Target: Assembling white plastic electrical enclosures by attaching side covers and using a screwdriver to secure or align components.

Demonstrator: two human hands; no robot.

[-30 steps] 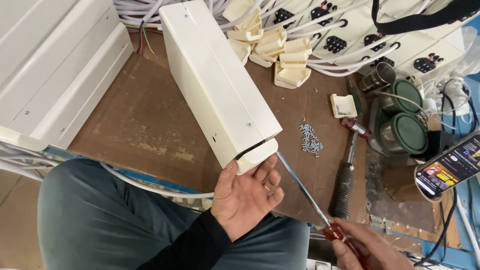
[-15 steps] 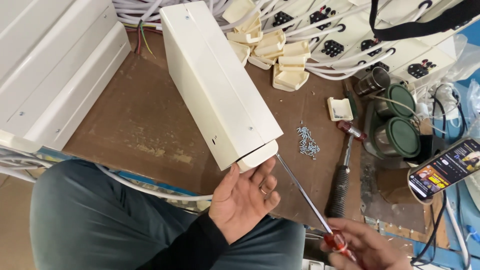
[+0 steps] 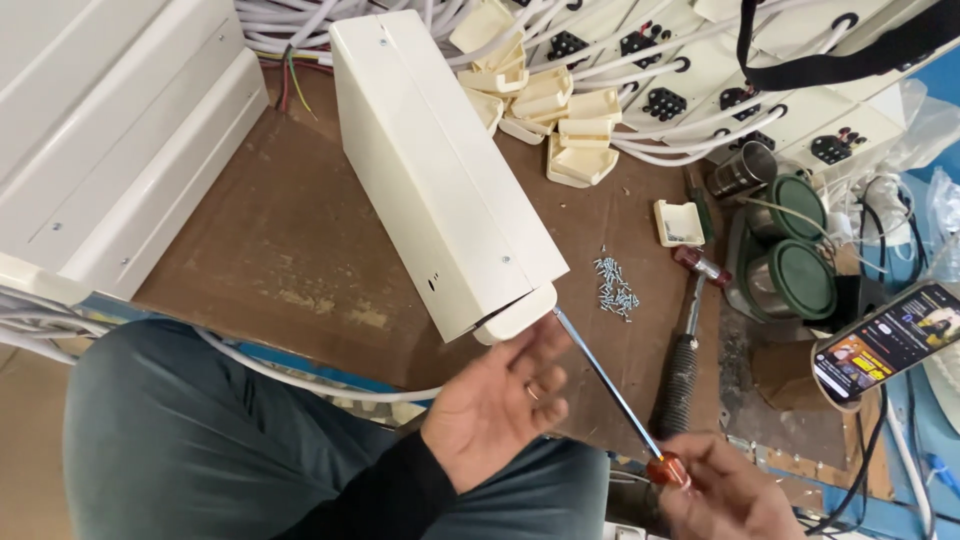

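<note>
A long cream metal box stands on its side on the brown worktop, one end toward me. A cream plastic end cap sits on that near end. My left hand is just below the cap, palm up and fingers spread, its fingertips at the cap's edge. My right hand, at the bottom edge, grips the orange handle of a long screwdriver. The blade's tip reaches the right corner of the cap.
A small pile of screws and a hammer lie right of the box. Loose cream caps, white power strips with cables, two green-lidded tins, a steel cup and a lit phone crowd the right. White metal casings stand left.
My left hand has come off the cap and opened a little below it. The screwdriver tip stays at the cap's corner.
</note>
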